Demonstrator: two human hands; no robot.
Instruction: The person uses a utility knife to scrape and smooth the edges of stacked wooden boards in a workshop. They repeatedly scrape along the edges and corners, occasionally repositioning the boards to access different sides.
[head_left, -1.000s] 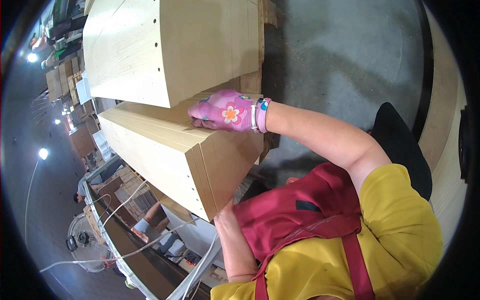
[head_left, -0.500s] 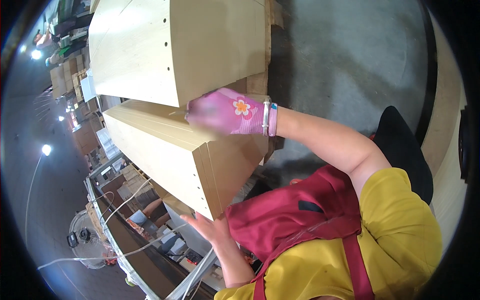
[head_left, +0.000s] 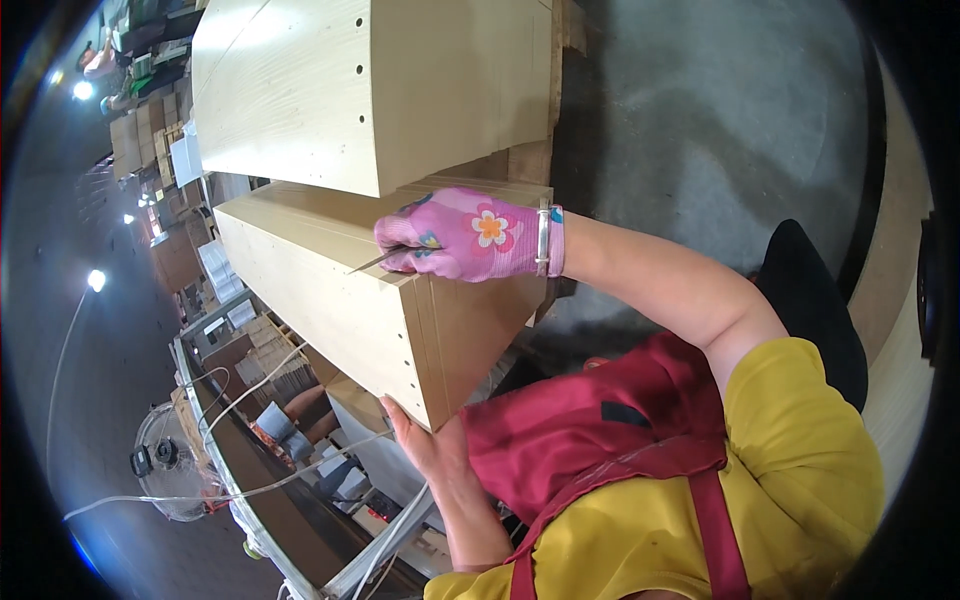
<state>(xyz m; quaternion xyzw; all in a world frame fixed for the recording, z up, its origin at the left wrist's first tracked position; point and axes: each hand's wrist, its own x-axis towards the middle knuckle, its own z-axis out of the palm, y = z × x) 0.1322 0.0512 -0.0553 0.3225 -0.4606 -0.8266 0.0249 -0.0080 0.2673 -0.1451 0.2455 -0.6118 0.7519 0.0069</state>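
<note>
My right hand (head_left: pixel 455 235), in a pink flowered glove, is closed in a fist over the near end of a stack of pale wooden panels (head_left: pixel 320 265). A thin pointed tool (head_left: pixel 372 263) sticks out of the fist, its tip by the panels' top edge; its kind is not clear. My bare left hand (head_left: pixel 432 448) lies against the lower near corner of the outermost panel. A finger stretches along the panel's face, and the other fingers are partly hidden. Small dark holes run down this panel near its end.
Beyond my right hand stands another pale wooden stack (head_left: pixel 450 90), a narrow gap away. Grey floor (head_left: pixel 690 110) stretches off to the right. A metal frame (head_left: pixel 215 440), cables and a fan (head_left: pixel 170 460) are at left. Cartons and other people appear farther off.
My right fist has come toward the outer panel's top edge, and the thin tool now shows plainly. A finger of my left hand has moved up onto the panel's lower corner.
</note>
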